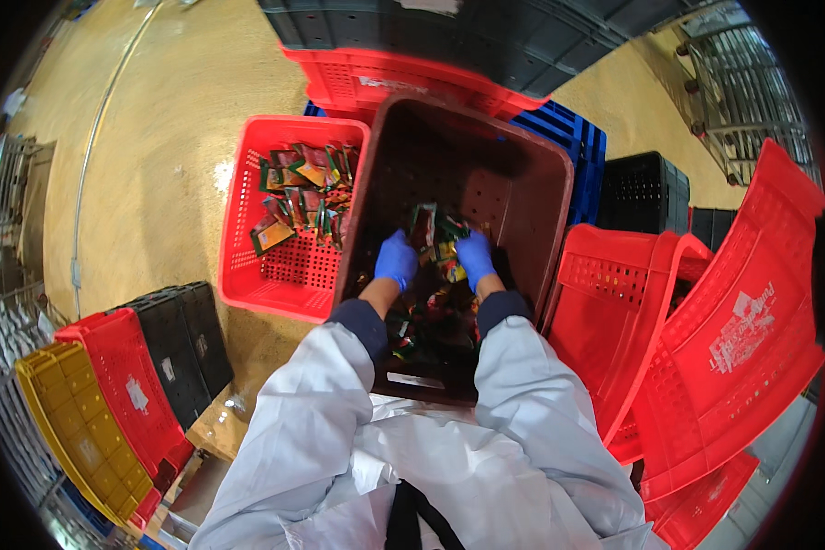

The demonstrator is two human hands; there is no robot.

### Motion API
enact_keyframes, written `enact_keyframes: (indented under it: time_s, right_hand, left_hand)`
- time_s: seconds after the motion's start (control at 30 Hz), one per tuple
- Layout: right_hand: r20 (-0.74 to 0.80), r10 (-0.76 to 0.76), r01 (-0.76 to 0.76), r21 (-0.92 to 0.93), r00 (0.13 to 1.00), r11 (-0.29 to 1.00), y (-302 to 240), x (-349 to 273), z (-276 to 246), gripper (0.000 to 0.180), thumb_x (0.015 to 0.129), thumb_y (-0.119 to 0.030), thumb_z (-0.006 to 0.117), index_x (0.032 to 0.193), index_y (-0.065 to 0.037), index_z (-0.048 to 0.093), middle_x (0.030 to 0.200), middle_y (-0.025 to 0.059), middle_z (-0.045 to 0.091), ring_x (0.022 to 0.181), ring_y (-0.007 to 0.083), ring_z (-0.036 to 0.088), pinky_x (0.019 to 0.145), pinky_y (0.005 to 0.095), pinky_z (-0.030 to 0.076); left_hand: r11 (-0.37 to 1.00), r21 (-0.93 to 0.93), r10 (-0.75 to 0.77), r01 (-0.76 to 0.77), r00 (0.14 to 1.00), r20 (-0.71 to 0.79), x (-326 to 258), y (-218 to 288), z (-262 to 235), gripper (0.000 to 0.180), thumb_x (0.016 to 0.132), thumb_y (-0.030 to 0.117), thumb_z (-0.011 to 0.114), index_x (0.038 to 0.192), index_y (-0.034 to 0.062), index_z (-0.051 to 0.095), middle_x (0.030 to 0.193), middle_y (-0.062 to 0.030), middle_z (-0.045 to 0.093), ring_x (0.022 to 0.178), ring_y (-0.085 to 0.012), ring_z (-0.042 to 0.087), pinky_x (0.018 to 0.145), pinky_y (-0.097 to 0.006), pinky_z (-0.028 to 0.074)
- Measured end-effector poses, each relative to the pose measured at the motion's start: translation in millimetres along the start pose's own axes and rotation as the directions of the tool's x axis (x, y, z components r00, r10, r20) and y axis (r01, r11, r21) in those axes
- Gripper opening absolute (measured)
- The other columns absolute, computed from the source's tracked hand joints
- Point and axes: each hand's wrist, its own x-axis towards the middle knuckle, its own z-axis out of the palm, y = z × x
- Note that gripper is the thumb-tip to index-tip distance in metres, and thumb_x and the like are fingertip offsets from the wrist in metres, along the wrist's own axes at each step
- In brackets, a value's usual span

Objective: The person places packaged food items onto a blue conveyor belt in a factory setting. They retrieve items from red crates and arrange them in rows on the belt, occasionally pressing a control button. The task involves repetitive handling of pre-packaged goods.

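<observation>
Both my hands wear blue gloves and reach into a dark brown crate in front of me. My left hand and my right hand together grip a bunch of small coloured packets, green, red and orange, held between them above the crate's bottom. More packets lie loose in the brown crate under my wrists. To the left, a red crate on the floor holds several similar packets in its far half.
Red crates lean stacked at the right. A black crate and a blue crate sit behind. Red and black crates stand at the top. At lower left are black, red and yellow crates.
</observation>
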Motion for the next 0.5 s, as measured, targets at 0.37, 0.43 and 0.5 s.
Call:
enact_keyframes:
  time_s: [0.37, 0.43, 0.5]
  right_hand:
    - [0.388, -0.289, 0.109, 0.425, 0.875, 0.899, -125.4, -163.3, -59.6, 0.033, 0.074, 0.003, 0.051, 0.106, 0.001, 0.060, 0.093, 0.0029, 0.062, 0.084, 0.0132, 0.058, 0.075, 0.0283, 0.047]
    - [0.372, -0.486, 0.323, 0.420, 0.791, 0.848, -169.5, -210.0, -63.8, 0.033, 0.074, 0.003, 0.051, 0.107, 0.002, 0.059, 0.096, 0.0037, 0.061, 0.085, 0.0131, 0.057, 0.076, 0.0258, 0.046]
    - [0.481, -0.518, 0.292, 0.469, 0.708, 0.834, -202.9, -260.5, -60.9, 0.034, 0.074, 0.004, 0.051, 0.106, 0.002, 0.059, 0.096, 0.0044, 0.061, 0.085, 0.0125, 0.057, 0.075, 0.0249, 0.046]
  left_hand:
    - [0.978, -0.068, 0.196, -0.198, 0.980, -0.028, -175.0, 44.8, -135.7, 0.020, 0.072, 0.006, 0.050, 0.089, -0.0011, 0.056, 0.088, -0.0250, 0.059, 0.084, -0.0421, 0.057, 0.075, -0.047, 0.046]
    - [0.981, -0.153, 0.115, -0.123, 0.992, -0.060, -221.3, 57.6, -182.7, 0.017, 0.072, 0.006, 0.049, 0.086, -0.0005, 0.056, 0.087, -0.0249, 0.059, 0.084, -0.0424, 0.057, 0.075, -0.048, 0.045]
    - [0.949, -0.175, 0.199, -0.262, 0.930, -0.310, -252.1, 33.4, -182.1, 0.011, 0.074, 0.008, 0.049, 0.081, 0.0001, 0.054, 0.079, -0.0249, 0.057, 0.079, -0.0436, 0.056, 0.068, -0.048, 0.045]
